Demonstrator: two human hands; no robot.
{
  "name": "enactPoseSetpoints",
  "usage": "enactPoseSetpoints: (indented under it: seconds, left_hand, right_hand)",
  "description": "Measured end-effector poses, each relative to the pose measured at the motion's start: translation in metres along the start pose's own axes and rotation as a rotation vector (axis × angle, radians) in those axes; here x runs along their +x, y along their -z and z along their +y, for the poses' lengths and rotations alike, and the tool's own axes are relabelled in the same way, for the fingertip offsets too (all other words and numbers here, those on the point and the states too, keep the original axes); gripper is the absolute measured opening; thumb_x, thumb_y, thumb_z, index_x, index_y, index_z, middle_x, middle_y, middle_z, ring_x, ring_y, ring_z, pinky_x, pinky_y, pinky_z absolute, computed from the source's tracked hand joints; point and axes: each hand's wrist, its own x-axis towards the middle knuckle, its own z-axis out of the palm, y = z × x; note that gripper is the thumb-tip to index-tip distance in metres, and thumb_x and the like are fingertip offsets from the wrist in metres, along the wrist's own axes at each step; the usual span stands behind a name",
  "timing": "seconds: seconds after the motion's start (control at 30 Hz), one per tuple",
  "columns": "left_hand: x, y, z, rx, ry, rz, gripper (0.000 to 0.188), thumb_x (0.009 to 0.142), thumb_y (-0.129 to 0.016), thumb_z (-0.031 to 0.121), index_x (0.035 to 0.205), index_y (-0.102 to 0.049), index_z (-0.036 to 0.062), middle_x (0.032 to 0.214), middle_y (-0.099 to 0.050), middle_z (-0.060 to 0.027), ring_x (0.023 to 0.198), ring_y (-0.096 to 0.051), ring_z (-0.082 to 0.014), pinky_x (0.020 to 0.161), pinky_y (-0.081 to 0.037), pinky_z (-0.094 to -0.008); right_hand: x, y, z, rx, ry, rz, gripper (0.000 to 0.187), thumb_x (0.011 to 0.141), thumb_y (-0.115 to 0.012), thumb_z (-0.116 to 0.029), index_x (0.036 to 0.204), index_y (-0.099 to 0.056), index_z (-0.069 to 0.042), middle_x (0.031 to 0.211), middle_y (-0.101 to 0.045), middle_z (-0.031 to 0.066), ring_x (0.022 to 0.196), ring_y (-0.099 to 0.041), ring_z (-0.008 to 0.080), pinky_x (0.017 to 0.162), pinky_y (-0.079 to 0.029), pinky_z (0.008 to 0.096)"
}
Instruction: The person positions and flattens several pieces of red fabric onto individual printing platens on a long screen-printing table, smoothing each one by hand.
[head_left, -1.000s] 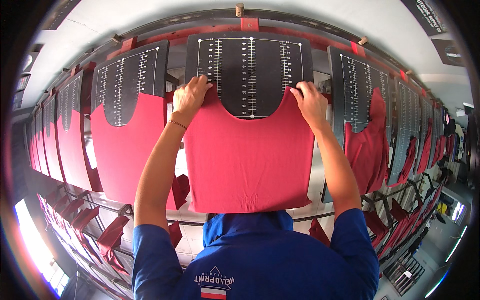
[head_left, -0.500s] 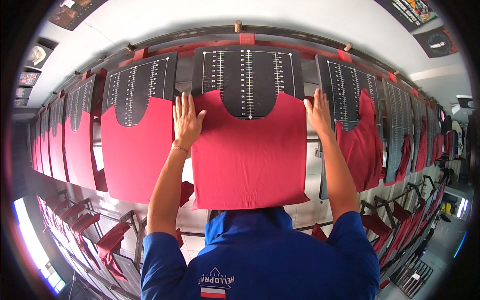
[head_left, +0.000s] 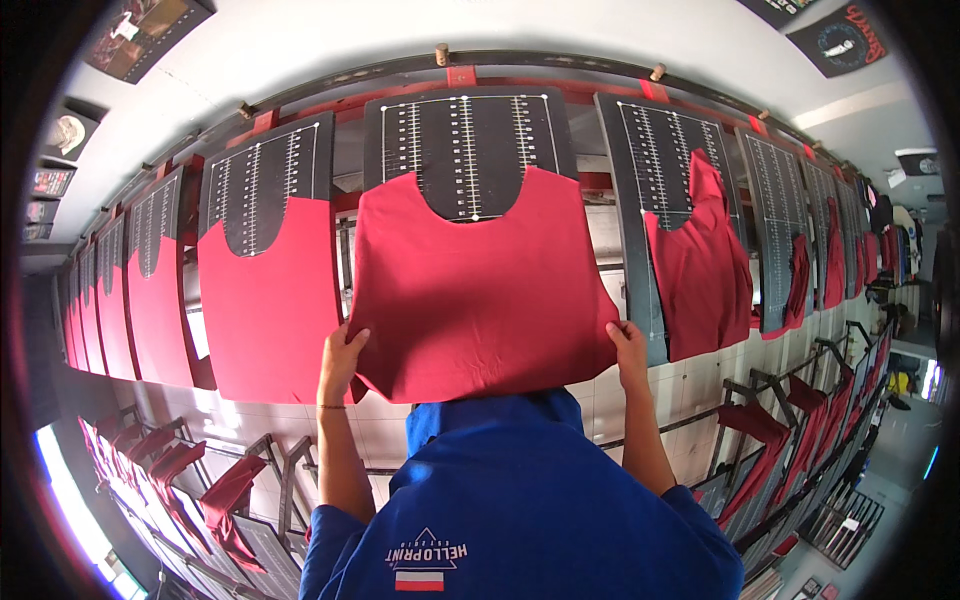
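Observation:
A red cut fabric panel with a scooped neckline lies over the black marked board in front of me. My left hand pinches its lower left edge, with the fingers closed on the cloth. Across from it, my right hand grips the right edge at a similar height. Between the hands the lower part of the panel is held out and curves slightly, with small creases near the bottom. The board's scale lines show above the neckline.
To the left, another board carries a smooth red panel. On the right-hand board hangs a crumpled red piece. A metal rail runs behind the boards. More racks with draped red cloth stand lower left and right.
Both hands have come down from beside the panel's shoulders to its lower side edges and closed on the fabric. The panel's lower part now lifts and bows.

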Motion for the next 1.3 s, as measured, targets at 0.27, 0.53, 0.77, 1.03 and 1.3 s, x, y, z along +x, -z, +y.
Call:
enactPoseSetpoints:
  seconds: [0.27,0.53,0.77,1.03,1.3]
  left_hand:
    - [0.003,0.030,-0.009,0.476,-0.092,0.186,0.019,0.089,-0.069,0.015,0.096,-0.067,-0.0026,0.078,-0.067,-0.0135,0.073,-0.063,-0.0213,0.068,-0.050,-0.0370]
    - [-0.011,-0.014,-0.019,0.703,-0.360,0.572,0.012,0.096,-0.060,0.012,0.096,-0.059,0.0003,0.079,-0.065,-0.0236,0.074,-0.065,-0.0435,0.065,-0.049,-0.0501]
    - [0.023,-0.044,-0.098,0.361,-0.148,0.471,0.020,0.101,-0.054,0.016,0.116,-0.057,0.0025,0.090,-0.067,-0.0211,0.082,-0.067,-0.0359,0.073,-0.052,-0.0443]
    - [0.046,-0.054,-0.141,-0.611,0.124,0.036,0.024,0.103,-0.056,0.026,0.117,-0.055,0.0064,0.096,-0.067,-0.0064,0.084,-0.066,-0.0145,0.067,-0.055,-0.0300]
    - [-0.045,-0.047,-0.191,-0.717,0.329,-0.039,0.065,0.105,-0.038,0.060,0.126,-0.060,0.0031,0.104,-0.067,-0.0063,0.088,-0.062,-0.0121,0.072,-0.051,-0.0285]
  right_hand:
    - [0.012,0.014,-0.001,-0.224,0.167,0.160,0.026,0.092,-0.071,-0.022,0.095,-0.070,0.004,0.074,-0.065,0.0052,0.069,-0.059,0.0122,0.063,-0.046,0.0304]
    - [0.006,-0.017,-0.032,-0.833,0.516,0.382,0.031,0.091,-0.067,-0.024,0.113,-0.065,-0.002,0.101,-0.068,0.0165,0.090,-0.064,0.0359,0.082,-0.051,0.0445]
    - [-0.006,-0.142,-0.078,-1.004,1.313,-0.691,0.067,0.092,-0.060,-0.053,0.143,-0.051,-0.012,0.152,-0.045,0.0142,0.143,-0.039,0.0352,0.118,-0.027,0.0556]
    - [-0.035,-0.232,-0.122,-1.167,1.259,-0.577,0.063,0.094,-0.057,-0.045,0.143,-0.050,-0.006,0.153,-0.043,0.0198,0.142,-0.039,0.0430,0.116,-0.031,0.0590]
    - [0.048,-0.322,-0.151,-1.003,1.655,-0.896,0.064,0.101,-0.041,-0.058,0.151,-0.045,-0.018,0.161,-0.036,0.0099,0.152,-0.025,0.0337,0.124,-0.015,0.0570]
